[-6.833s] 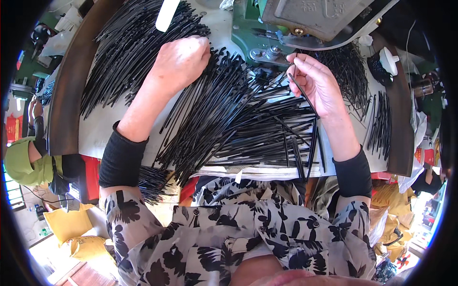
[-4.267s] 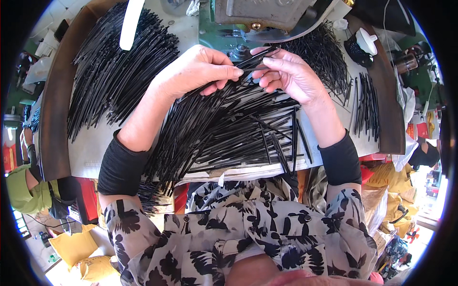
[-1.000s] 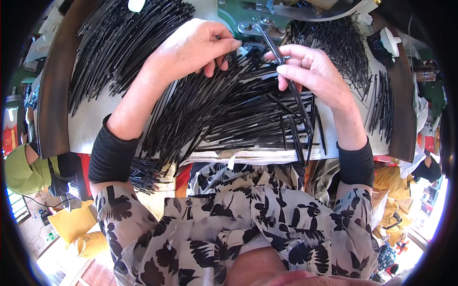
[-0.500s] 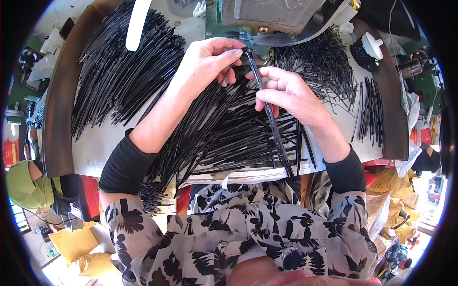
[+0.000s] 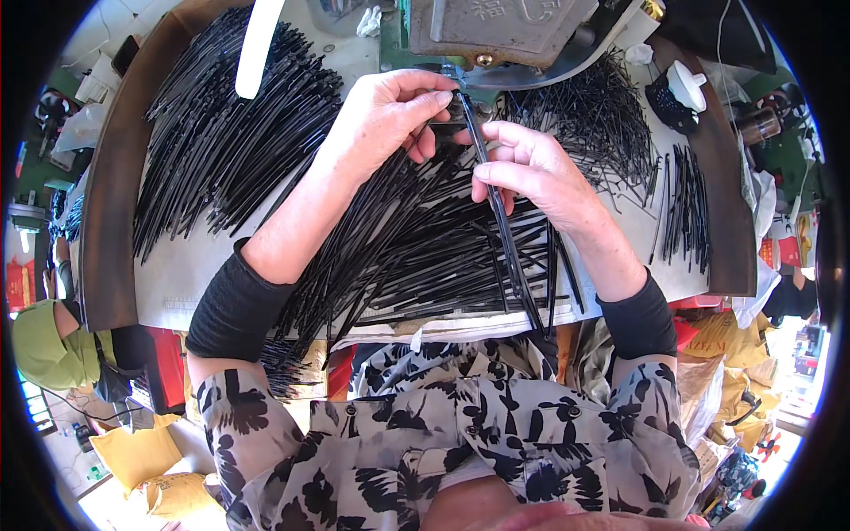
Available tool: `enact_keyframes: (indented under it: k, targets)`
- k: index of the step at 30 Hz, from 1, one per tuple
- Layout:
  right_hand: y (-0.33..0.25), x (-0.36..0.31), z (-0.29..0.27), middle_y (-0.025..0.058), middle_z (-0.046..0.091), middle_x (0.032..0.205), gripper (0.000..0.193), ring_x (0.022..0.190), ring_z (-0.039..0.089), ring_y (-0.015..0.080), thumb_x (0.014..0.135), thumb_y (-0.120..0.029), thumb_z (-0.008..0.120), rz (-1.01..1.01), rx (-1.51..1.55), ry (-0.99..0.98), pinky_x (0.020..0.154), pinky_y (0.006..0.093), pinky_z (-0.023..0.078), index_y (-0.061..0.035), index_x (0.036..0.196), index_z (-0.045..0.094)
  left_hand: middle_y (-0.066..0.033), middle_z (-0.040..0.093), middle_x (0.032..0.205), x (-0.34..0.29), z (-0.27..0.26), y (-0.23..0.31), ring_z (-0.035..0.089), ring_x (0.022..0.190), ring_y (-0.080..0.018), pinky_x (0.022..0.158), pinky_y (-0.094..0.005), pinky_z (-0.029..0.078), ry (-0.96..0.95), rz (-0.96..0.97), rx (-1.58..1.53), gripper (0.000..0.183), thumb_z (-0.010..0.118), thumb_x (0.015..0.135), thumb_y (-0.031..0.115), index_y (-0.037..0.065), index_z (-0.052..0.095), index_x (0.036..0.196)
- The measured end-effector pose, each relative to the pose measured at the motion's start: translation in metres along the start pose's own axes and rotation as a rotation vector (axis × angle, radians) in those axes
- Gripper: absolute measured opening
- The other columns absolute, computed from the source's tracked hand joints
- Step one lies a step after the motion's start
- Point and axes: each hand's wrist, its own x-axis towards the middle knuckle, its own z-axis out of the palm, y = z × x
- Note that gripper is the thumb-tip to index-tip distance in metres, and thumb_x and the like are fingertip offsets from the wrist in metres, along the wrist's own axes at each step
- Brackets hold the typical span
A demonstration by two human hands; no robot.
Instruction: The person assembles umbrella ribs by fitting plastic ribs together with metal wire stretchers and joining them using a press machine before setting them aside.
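A long, thin black strip (image 5: 506, 239) slants from the machine's working spot down toward my lap. My right hand (image 5: 536, 173) grips it near its upper part, between thumb and fingers. The thumb and forefinger of my left hand (image 5: 385, 115) are pinched together at the strip's top end, just under the machine head (image 5: 496, 31). What exactly lies between those left fingertips is too small to make out. Beneath both hands spreads a loose pile of similar black strips (image 5: 416, 257) on the pale tabletop (image 5: 190, 283).
A thick heap of black strips (image 5: 235, 133) fills the table's left side. Shorter, tangled black pieces (image 5: 589, 115) lie right of the machine, with a small bundle (image 5: 683, 208) farther right. A raised brown rim (image 5: 111, 177) edges the table. At far left a person in a green cap (image 5: 44, 345) is visible.
Very little differs. Both hands keep their hold, and the strip stays at nearly the same slant. The view has shifted slightly, with the machine head a touch lower in the picture.
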Motion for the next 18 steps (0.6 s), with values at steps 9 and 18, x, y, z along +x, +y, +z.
enact_keyframes:
  k: [9,18]
  targets:
    - [0.0017,0.0023,-0.0018,0.0062,0.064,0.073,0.039,0.057,0.054,0.0068,0.083,-0.015,0.055,-0.006,0.031,0.012,0.050,0.0186,0.042,0.0028,0.118,0.051,-0.0070,0.061,0.079,0.0009,0.0002,0.0012,0.055,0.050,-0.0069,0.042,-0.0174,0.043,0.006,-0.024,-0.036,0.030,0.060,0.087,0.018,-0.001,0.060,0.111]
    - [0.0052,0.0064,-0.0042,0.0049,0.063,0.073,0.039,0.058,0.055,0.0065,0.083,-0.017,0.056,-0.016,0.018,0.002,0.050,0.0186,0.043,0.0007,0.118,0.052,-0.0070,0.061,0.077,0.0021,0.0023,0.0028,0.052,0.046,-0.0071,0.041,-0.0176,0.040,0.018,-0.023,0.019,0.028,0.059,0.087,0.018,-0.002,0.060,0.107]
